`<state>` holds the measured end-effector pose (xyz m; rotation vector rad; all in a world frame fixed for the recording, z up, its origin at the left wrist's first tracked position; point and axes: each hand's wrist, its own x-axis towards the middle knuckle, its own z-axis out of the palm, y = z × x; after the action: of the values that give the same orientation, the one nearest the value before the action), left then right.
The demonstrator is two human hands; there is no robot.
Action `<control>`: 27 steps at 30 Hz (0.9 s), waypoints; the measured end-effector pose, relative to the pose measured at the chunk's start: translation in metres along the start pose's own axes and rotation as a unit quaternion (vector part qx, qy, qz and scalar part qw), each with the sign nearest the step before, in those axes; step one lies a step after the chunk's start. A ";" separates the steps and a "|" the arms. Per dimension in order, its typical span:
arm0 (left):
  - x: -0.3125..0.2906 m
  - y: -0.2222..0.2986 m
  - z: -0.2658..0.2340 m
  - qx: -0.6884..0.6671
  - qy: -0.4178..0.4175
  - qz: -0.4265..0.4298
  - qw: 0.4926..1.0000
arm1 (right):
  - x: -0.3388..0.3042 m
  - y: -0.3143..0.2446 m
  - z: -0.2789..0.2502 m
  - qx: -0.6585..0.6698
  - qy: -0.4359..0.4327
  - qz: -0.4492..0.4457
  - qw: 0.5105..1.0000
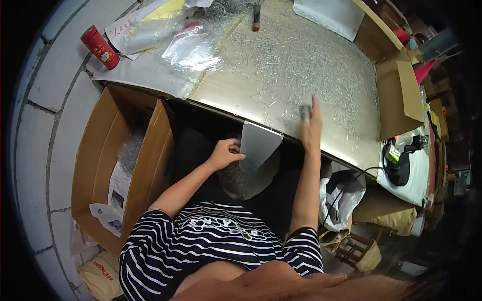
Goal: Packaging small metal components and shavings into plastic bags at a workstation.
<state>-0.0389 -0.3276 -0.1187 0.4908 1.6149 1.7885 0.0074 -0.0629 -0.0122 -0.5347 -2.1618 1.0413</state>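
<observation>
At the near edge of the table, my left hand (pixel 227 153) is closed, thumb and curled fingers at the left side of a grey translucent plastic sheet or bag (pixel 258 145). It tapers downward, and its pale upper edge meets the tabletop rim. My right hand (pixel 312 128) is over the table, on edge with fingers stretched away from me, somewhat blurred. A small grey clump (pixel 305 112) shows beside its palm; whether it rests in the hand or on the table I cannot tell. Many thin, short metal pieces (pixel 301 65) lie scattered over the tabletop.
An open cardboard box (pixel 163 135) stands at the left, a red canister (pixel 100 47) beyond it. Clear plastic (pixel 193 55) and a dark-and-red handle (pixel 256 19) lie at the back. Cardboard flaps (pixel 400 98) border the right side. A white bag (pixel 344 198) hangs below the table.
</observation>
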 end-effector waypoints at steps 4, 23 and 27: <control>0.002 -0.028 -0.004 -0.030 0.013 0.008 0.999 | 0.019 -0.002 0.031 -0.172 -0.229 -0.118 0.951; -0.008 -0.082 -0.031 -0.415 -0.178 -0.263 0.852 | -0.087 -0.072 -0.006 -0.100 -0.136 -0.075 0.983; -0.024 -0.043 0.004 -0.310 -0.237 -0.161 0.906 | -0.125 -0.053 -0.024 -0.078 -0.136 -0.036 0.987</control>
<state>-0.0093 -0.3407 -0.1560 0.2987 0.6887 1.6433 0.1072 -0.1578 -0.0073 -0.4005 -2.4990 0.9568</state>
